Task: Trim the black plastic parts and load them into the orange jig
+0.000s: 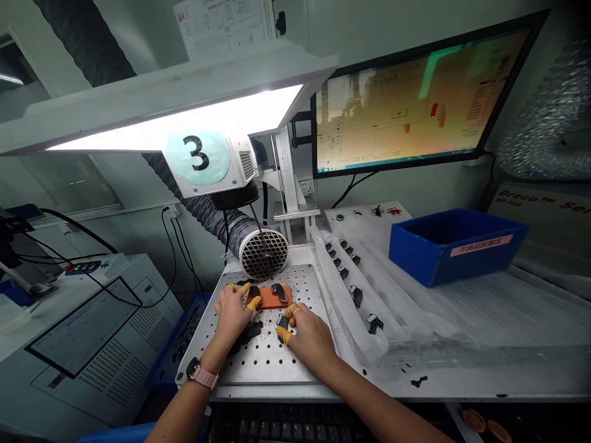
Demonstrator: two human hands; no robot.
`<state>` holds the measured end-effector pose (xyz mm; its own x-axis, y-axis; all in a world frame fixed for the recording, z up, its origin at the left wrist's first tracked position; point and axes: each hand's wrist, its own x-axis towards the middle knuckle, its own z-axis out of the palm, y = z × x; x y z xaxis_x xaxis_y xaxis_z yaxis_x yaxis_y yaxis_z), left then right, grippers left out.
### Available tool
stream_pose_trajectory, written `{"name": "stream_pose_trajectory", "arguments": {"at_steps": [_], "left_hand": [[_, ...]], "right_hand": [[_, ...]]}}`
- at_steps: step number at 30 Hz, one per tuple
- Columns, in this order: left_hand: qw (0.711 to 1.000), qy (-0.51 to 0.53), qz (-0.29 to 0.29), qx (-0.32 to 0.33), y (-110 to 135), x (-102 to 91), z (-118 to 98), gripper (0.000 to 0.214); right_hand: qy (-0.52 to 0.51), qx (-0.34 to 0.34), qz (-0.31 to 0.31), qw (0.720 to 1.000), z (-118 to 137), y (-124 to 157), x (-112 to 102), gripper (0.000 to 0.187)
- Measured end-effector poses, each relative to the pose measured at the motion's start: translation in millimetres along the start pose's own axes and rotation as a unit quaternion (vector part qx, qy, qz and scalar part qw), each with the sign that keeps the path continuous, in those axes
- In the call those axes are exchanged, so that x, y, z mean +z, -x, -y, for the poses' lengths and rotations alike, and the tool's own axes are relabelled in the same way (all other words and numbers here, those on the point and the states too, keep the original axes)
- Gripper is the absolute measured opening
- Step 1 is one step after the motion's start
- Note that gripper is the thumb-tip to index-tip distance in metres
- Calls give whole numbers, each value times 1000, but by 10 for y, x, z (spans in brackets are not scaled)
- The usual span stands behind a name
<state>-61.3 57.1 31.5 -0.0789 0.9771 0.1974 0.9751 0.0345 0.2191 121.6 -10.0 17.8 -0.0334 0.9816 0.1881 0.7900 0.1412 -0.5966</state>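
My left hand (232, 312), in yellow finger cots, pinches a dark part (253, 293) at the near edge of an orange jig (272, 298). A second dark part (279, 291) lies on the jig, to the right. My right hand (308, 337), also in finger cots, holds a small dark part (282, 321) between its fingertips, just above the perforated metal plate (295, 307). Another dark piece (247, 336) lies on the plate, partly hidden under my left hand.
A laser marking head (205, 163) labelled 3 stands above the plate, beside a grilled extraction hose (264, 252). To the right lie dark parts on a film-covered tray (355, 295), with a blue bin (455, 246) beyond. A keyboard (277, 424) lies at the near edge.
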Motion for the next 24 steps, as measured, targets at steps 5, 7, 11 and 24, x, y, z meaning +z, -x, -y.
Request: {"name": "stream_pose_trajectory", "arguments": {"at_steps": [5, 7, 11, 24], "left_hand": [[1000, -15, 9, 15, 6, 12, 19, 40], [1000, -21, -1, 23, 33, 29, 20, 40], [998, -39, -11, 37, 96, 43, -12, 41], [999, 27, 20, -7, 92, 38, -90, 37]], "right_hand": [[-6, 4, 6, 1000, 17, -9, -13, 19], [-16, 3, 4, 1000, 18, -13, -11, 20], [-41, 4, -3, 999, 4, -19, 3, 20], [-90, 3, -9, 996, 7, -30, 8, 19]]}}
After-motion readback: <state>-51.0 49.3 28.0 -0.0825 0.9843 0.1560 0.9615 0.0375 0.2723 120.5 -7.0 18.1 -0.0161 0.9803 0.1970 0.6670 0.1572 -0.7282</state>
